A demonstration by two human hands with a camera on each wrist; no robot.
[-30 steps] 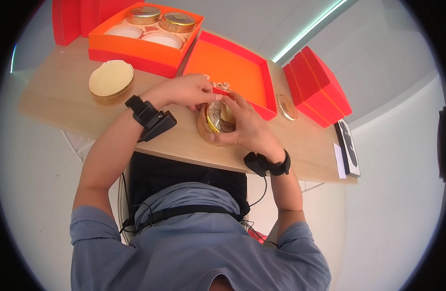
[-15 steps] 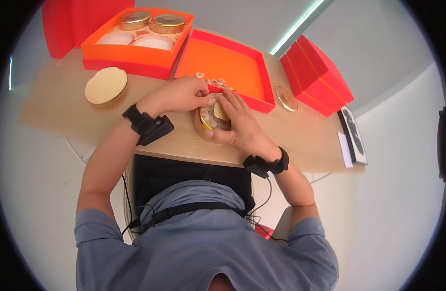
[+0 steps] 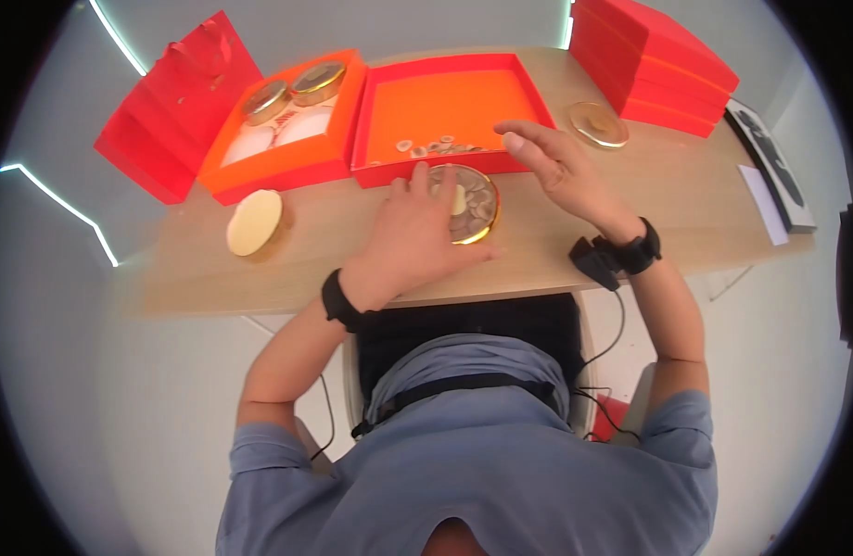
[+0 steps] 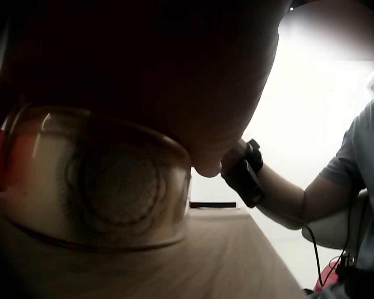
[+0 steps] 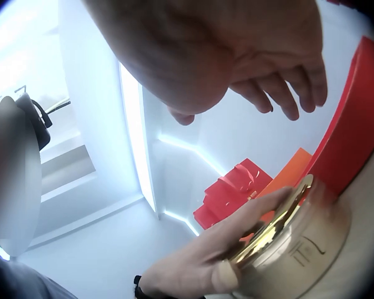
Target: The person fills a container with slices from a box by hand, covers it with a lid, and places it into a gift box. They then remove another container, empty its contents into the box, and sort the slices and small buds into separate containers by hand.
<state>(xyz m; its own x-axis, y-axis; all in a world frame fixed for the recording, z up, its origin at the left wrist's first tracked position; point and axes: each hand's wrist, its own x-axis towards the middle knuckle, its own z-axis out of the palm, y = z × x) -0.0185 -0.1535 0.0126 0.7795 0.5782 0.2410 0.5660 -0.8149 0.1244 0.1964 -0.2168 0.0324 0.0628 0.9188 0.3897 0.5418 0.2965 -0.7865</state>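
Observation:
My left hand (image 3: 403,236) holds a round clear jar (image 3: 483,211) with a gold rim, its fingers over the top and the thumb at the near side. Greyish round slices fill the jar, with a small cream-coloured piece among them. Seen from the right wrist, the thumb and a finger lie at the gold rim (image 5: 271,232). A round embossed pattern shows on the jar wall (image 4: 121,184) in the left wrist view. To the right, my right hand (image 3: 567,176) is raised off the jar, fingers extended, holding nothing.
Behind the jar lies an orange-lined red tray (image 3: 454,102) with loose slices (image 3: 440,148). A box (image 3: 287,130) with two gold-rimmed jars stands left of it, beside a red bag (image 3: 181,111). A cream-topped jar (image 3: 257,222), a clear lid (image 3: 596,125) and stacked red boxes (image 3: 649,69) are around.
My right hand has let go of the jar and moved right. The left hand has shifted from the jar's far edge to a spread hold over it. The head view has turned.

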